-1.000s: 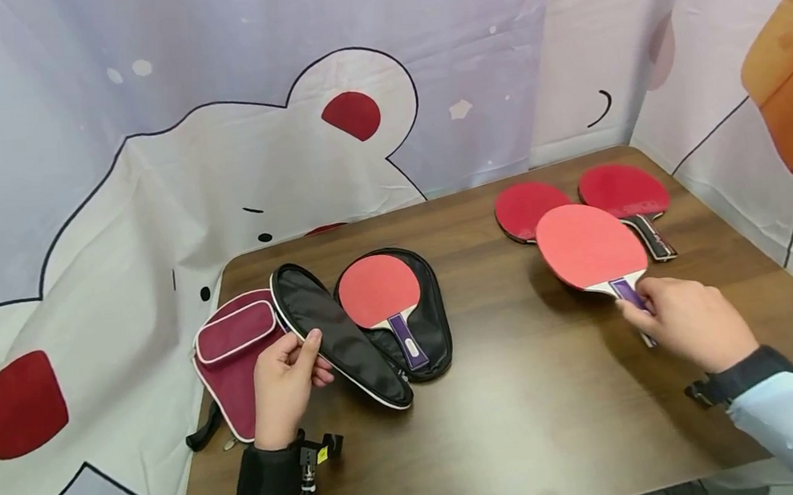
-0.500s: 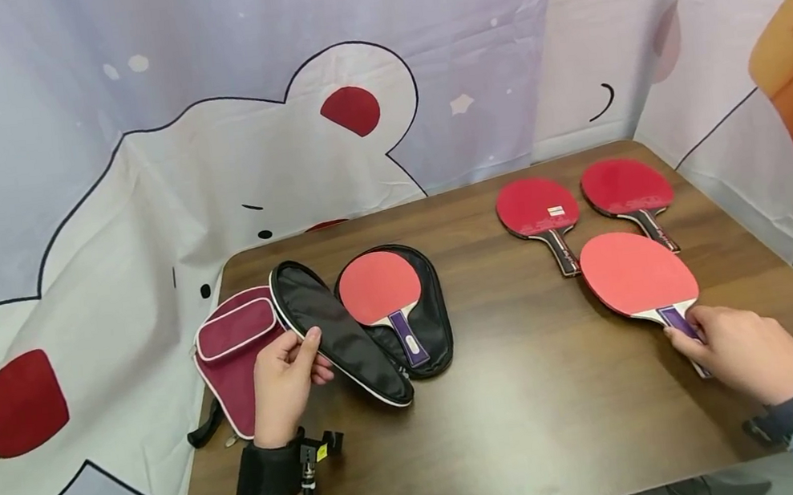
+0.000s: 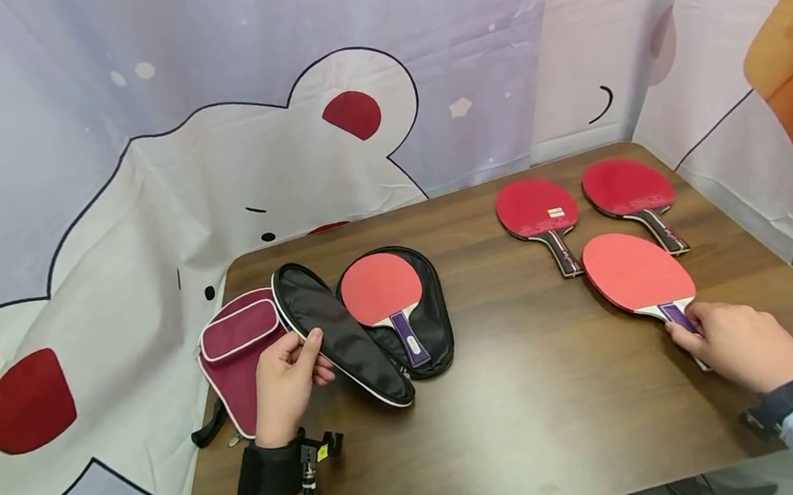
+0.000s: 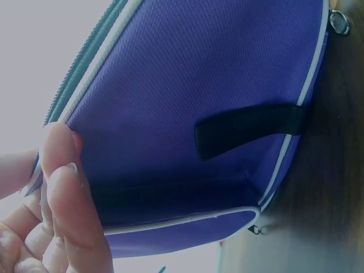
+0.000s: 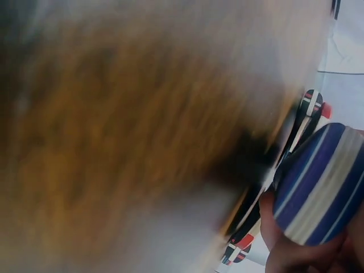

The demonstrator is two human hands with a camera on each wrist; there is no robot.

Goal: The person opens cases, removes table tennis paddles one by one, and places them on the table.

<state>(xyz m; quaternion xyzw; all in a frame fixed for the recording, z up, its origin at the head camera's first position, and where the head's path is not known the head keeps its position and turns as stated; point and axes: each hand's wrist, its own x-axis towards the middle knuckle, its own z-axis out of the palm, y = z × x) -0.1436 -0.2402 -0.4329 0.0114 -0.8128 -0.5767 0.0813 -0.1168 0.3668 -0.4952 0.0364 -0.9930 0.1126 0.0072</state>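
My left hand (image 3: pixel 287 384) pinches the white-piped edge of the raised lid (image 3: pixel 339 334) of a paddle case, black inside. In the left wrist view its purple outside (image 4: pixel 170 74) shows, with a black strap (image 4: pixel 250 131). A table tennis paddle (image 3: pixel 381 289) with salmon rubber and a purple-and-white handle lies in the open case. At the right, my right hand (image 3: pixel 743 340) grips the handle of a second salmon paddle (image 3: pixel 638 270), its face turned up. The striped handle end (image 5: pixel 321 182) fills the right side of the right wrist view; whether this paddle touches the table is unclear.
Two red paddles (image 3: pixel 536 208) (image 3: pixel 627 187) with dark handles lie at the back right of the wooden table (image 3: pixel 503 430). A maroon case (image 3: pixel 239 341) with a pocket lies at the left, partly under the lid. A printed curtain (image 3: pixel 215 178) hangs behind.
My right hand has moved the salmon paddle right and nearer, off the red paddle it covered, then nearly stopped. My left hand and the lid have stayed put.
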